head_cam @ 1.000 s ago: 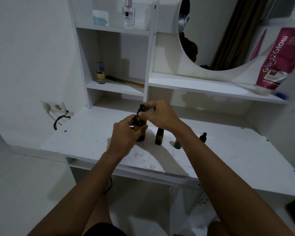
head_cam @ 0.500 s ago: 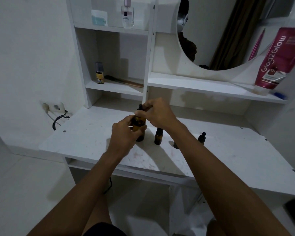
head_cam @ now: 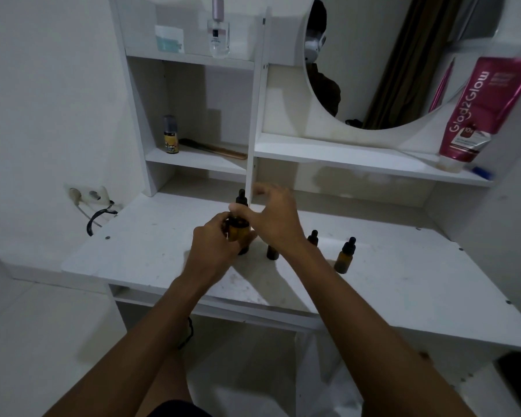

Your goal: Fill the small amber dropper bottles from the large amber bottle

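Both hands on the big amber bottle, mid-desk toward the back edge

Left hand [head_cam: 214,242] is wrapped round the smooth, round large amber bottle [head_cam: 240,234]; right hand [head_cam: 272,216] pinches its black dropper top with thumb and forefinger, other fingers fanned wide. Small amber dropper bottles [head_cam: 343,258] stand just right on the scuffed white desk [head_cam: 139,254]. The pink tube [head_cam: 475,112] on the right shelf reads "Glad2Glow".

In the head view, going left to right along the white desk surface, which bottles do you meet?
Large amber bottle with a black dropper top, held by the left hand → small amber bottle partly behind the right wrist → small amber dropper bottle with black cap, further back → small amber dropper bottle standing clear.
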